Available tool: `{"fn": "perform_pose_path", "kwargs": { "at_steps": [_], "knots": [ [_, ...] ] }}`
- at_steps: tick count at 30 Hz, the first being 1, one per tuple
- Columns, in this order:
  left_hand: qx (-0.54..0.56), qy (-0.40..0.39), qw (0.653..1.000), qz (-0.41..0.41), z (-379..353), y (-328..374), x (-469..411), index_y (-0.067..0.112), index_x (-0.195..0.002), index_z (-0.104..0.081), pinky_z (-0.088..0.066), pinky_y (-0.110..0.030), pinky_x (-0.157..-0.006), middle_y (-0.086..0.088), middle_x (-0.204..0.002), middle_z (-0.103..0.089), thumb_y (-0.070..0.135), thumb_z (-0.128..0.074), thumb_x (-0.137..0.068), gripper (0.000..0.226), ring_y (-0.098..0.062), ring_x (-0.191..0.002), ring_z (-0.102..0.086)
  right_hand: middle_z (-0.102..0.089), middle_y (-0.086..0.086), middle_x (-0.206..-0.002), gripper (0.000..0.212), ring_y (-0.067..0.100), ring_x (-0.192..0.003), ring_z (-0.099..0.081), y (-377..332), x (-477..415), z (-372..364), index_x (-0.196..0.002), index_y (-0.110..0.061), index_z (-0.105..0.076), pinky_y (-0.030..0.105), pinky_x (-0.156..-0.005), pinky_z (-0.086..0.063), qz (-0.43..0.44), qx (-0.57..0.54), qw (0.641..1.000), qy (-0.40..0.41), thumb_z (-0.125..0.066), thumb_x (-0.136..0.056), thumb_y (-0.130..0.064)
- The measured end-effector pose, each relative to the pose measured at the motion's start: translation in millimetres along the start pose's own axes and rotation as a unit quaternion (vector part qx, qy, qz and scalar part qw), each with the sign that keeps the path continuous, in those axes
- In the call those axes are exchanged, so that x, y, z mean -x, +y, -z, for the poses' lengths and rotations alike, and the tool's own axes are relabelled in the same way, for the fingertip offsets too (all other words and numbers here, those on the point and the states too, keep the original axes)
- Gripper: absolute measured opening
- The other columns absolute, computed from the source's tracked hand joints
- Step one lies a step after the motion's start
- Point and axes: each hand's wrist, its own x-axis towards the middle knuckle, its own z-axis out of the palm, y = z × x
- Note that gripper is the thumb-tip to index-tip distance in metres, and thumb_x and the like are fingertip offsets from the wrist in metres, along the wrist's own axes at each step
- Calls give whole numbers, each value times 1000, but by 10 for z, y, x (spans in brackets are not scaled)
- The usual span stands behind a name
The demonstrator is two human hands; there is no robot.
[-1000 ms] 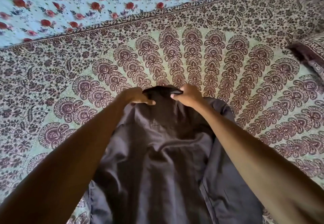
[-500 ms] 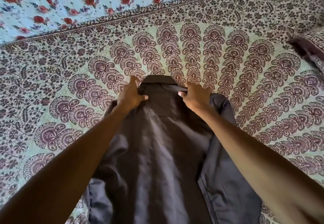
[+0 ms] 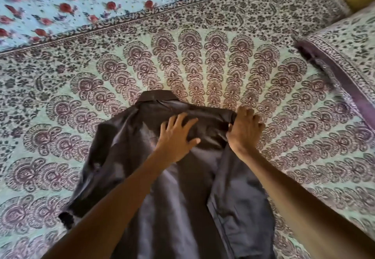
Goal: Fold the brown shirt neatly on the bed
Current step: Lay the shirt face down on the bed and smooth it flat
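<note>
Nothing readable from where I'm sitting. I can't make out any letters, numbers, brand tags or signs in the head view. The dark brown collared shirt (image 3: 121, 147) shows no legible label or print. The pale green bedspread with maroon paisley fans (image 3: 284, 116) is pattern only.
</note>
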Motion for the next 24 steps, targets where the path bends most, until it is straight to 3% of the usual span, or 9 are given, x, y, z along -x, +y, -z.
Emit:
{"fn": "perform_pose_path", "kwargs": {
  "at_steps": [4, 7, 12, 16, 18, 20, 22, 24],
  "knots": [
    [-31, -99, 993, 56, -88, 198, -194, 42, -150, -11, -12, -68, -110, -1, -161, -2, 72, -58, -74, 94, -31, -148, -3, -69, 15, -101, 26, 36, -100, -64, 264, -144, -13, -105, -12, -62, 41, -80, -46, -38, -139, 987, -76, -60, -91, -34],
    [-21, -137, 987, 80, -70, 229, -314, 44, -150, -5, -9, -74, -107, 3, -161, 12, 72, -64, -69, 104, -28, -149, 10, -69, 16, -97, 29, 35, -94, -65, 378, -403, 38, -94, -12, -62, 33, -66, -41, -53, -193, 974, -107, -59, -92, -41],
    [-24, -173, 980, 92, -66, 235, -349, 46, -149, 4, -7, -76, -105, 6, -158, 25, 72, -68, -65, 114, -26, -147, 19, -66, 10, -82, 42, 33, -90, -67, 488, -608, 55, -61, -16, -53, 31, -63, -39, -74, -216, 961, -156, -65, -85, -49],
    [-25, -175, 980, 95, -82, 239, -365, 46, -149, 6, -6, -76, -105, 6, -158, 27, 72, -68, -64, 115, -27, -147, 20, -71, 8, -101, 34, 30, -97, -66, 520, -583, 135, -98, -16, -69, 34, -76, -50, -92, -164, 977, -101, -74, -79, -44],
    [-23, -170, 981, 91, -79, 249, -368, 45, -149, 2, -6, -75, -105, 5, -159, 23, 70, -68, -66, 112, -27, -148, 16, -66, 8, -106, 36, 31, -102, -62, 442, -523, 173, -107, -16, -62, 39, -85, -48, -69, -67, 995, -15, -77, -77, -30],
    [1, -119, 990, 81, -63, 210, -320, 41, -149, -14, -14, -69, -108, 2, -162, 2, 61, -67, -74, 94, -28, -149, -4, -64, 5, -102, 33, 28, -99, -59, 263, -436, 216, -104, -16, -60, 39, -87, -45, 1, -29, 997, 68, -75, -75, -14],
    [84, 21, 994, 73, 5, 75, -210, 31, -141, -41, -33, -55, -105, -4, -149, -34, 41, -65, -83, 64, -30, -135, -39, -63, 1, -97, 26, 24, -95, -59, -18, -313, 235, -98, -19, -62, 35, -82, -44, 102, -87, 988, 77, -69, -77, -7],
    [127, 167, 971, 111, 84, -158, -64, 23, -126, -55, -45, -47, -93, -8, -127, -53, 24, -61, -85, 42, -33, -114, -54, -63, 1, -98, 20, 24, -95, -60, -349, -163, 184, -96, -21, -64, 34, -80, -47, 196, -168, 966, 9, -64, -81, -8]
  ]
}}
